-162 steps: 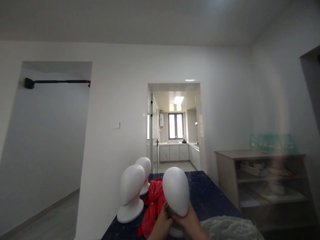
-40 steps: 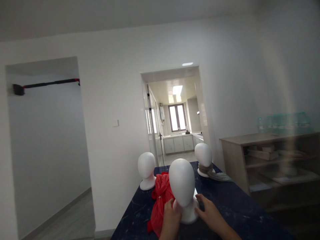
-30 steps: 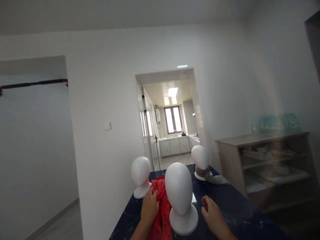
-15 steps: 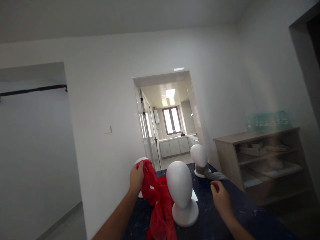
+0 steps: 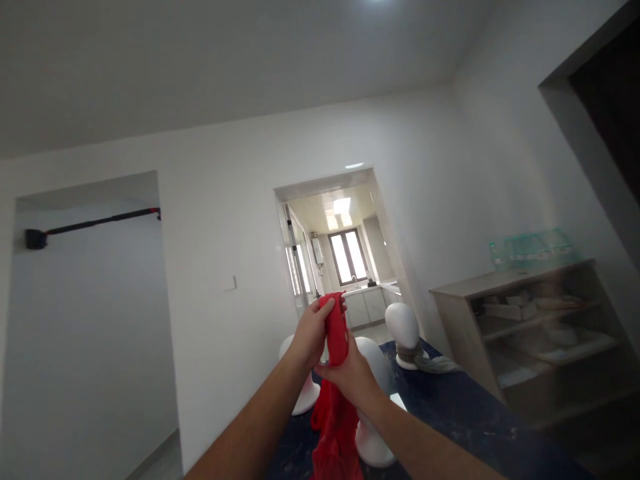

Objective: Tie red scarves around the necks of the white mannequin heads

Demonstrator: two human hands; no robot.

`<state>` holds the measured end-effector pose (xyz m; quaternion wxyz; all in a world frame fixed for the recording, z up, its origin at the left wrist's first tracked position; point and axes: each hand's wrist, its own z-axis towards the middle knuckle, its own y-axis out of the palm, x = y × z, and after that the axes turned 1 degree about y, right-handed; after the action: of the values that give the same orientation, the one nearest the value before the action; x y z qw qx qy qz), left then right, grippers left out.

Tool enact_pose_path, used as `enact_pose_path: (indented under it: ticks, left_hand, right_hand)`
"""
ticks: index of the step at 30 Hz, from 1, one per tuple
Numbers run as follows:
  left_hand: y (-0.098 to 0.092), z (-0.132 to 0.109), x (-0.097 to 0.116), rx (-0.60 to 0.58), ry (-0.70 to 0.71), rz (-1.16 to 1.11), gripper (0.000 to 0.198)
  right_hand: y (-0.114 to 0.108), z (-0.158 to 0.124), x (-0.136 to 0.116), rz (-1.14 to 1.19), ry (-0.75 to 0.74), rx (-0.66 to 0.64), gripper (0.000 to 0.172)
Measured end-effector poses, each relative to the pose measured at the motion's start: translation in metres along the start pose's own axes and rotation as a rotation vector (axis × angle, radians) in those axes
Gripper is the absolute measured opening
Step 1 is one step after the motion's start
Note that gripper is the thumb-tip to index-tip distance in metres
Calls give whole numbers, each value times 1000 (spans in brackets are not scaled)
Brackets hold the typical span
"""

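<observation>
Near the lower centre of the frame, a long red fabric cloth (image 5: 337, 337) was held raised above the dark blue, marble-patterned desk (image 5: 465, 408), its upper part gathered into a narrow band and its loose folds hanging to the bottom edge. The left hand (image 5: 311, 331) gripped the band at its top, thumb in front; the right hand (image 5: 356, 377) was closed on it just below. A smooth white mannequin head (image 5: 379, 363) on a round base stood partly hidden behind the right hand and forearm. A second white mannequin head (image 5: 304, 400), left of the cloth, was largely covered by the left forearm. Right of centre, a third white mannequin head (image 5: 402, 325) stood with a grey-brown fabric scarf (image 5: 435, 363) around its neck, trailing rightward over the desk. At the right of the frame, translucent green bottles (image 5: 537, 247) topped a pale wooden shelf unit (image 5: 500, 285); their pale label-like patches were too small and blurred to read.
</observation>
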<state>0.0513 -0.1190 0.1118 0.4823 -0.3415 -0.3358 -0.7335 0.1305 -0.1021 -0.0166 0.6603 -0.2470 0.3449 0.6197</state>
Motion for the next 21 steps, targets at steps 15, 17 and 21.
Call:
enact_pose_path:
  ticks: [15,17,21]
  left_hand:
    - [-16,34,26,96,124,-427,20]
    - [-23,40,19,152,131,-489,19]
    - [-41,54,-13,258,28,-553,15]
  right_hand:
    - [-144,51,-9,-69,317,-526,19]
    - [-170,64,-7,-29,371,-551,15]
    - [-212,87,1,84,447,-578,12]
